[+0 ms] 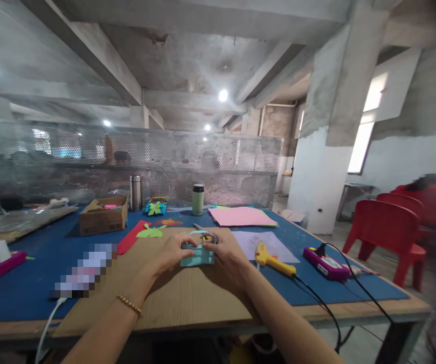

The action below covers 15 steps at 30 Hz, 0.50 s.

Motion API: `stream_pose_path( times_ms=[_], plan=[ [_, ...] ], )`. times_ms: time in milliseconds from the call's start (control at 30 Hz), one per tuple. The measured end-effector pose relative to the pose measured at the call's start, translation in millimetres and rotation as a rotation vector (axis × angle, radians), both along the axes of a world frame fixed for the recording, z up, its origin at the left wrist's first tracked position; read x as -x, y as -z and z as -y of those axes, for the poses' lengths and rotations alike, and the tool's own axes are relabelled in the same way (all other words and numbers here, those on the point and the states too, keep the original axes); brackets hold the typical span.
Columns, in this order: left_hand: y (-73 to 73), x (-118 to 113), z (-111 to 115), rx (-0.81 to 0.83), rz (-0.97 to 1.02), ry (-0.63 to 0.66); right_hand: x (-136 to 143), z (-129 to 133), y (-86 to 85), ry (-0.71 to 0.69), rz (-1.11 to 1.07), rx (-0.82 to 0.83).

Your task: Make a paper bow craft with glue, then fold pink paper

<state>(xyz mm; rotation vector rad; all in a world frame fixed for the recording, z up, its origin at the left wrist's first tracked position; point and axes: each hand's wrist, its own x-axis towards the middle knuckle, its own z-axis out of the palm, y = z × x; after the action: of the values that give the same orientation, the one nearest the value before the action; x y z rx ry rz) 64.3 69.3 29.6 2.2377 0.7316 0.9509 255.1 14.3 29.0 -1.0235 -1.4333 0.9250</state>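
A small light-blue paper basket [198, 257] with an arched handle sits on a brown cardboard sheet [195, 298] in front of me. My left hand [176, 251] grips its left side, fingers bent over the top edge. On the opposite side my right hand [226, 253] is closed round the right wall, its thumb at the rim. Something small, yellow and dark shows behind the basket under the handle; I cannot make it out. A green paper butterfly shape [151, 231] and a red paper strip [131, 239] lie left of my hands.
Right of the cardboard rest a yellow hot glue gun [274, 261], lilac paper [284, 247] and a purple power strip [326, 264] with cables. Farther back are pink paper [242, 216], a green bottle [198, 200], a steel flask [136, 193], a blue basket [160, 208] and a cardboard box [102, 218].
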Motion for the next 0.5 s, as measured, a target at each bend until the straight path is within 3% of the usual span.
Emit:
stream_pose_path(
  times_ms=[500],
  plan=[
    [-1.3, -0.4, 2.3, 0.003, 0.024, 0.006, 5.9, 18.5, -19.5, 0.033, 0.124, -0.082]
  ],
)
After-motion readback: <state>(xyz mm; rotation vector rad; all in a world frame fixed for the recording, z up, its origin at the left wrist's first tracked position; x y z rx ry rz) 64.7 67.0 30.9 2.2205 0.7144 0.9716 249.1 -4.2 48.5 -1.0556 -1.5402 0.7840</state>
